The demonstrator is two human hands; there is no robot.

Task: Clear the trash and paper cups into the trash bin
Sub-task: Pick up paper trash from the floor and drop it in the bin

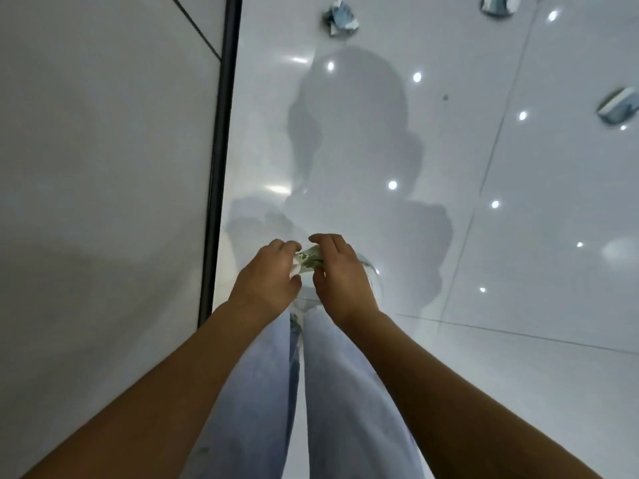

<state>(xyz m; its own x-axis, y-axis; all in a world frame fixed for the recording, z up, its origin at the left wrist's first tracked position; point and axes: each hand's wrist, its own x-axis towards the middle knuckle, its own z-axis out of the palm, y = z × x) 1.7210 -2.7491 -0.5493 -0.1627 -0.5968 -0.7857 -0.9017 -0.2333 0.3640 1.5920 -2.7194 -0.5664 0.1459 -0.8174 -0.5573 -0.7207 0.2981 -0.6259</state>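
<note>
hands: left hand (268, 273) and right hand (337, 271) both curl fingers onto 1 green-printed crumpled paper (308, 258) between them, likely compacting it for carrying | remaining: 3 trash pieces on floor (449, 167) well ahead – crumpled wad (340, 18), paper cup (619, 106), another (498, 4) | trash bin: not visible

Bare forearms, no sleeves, light blue jeans (332, 392), faded wash, loose legs
</note>
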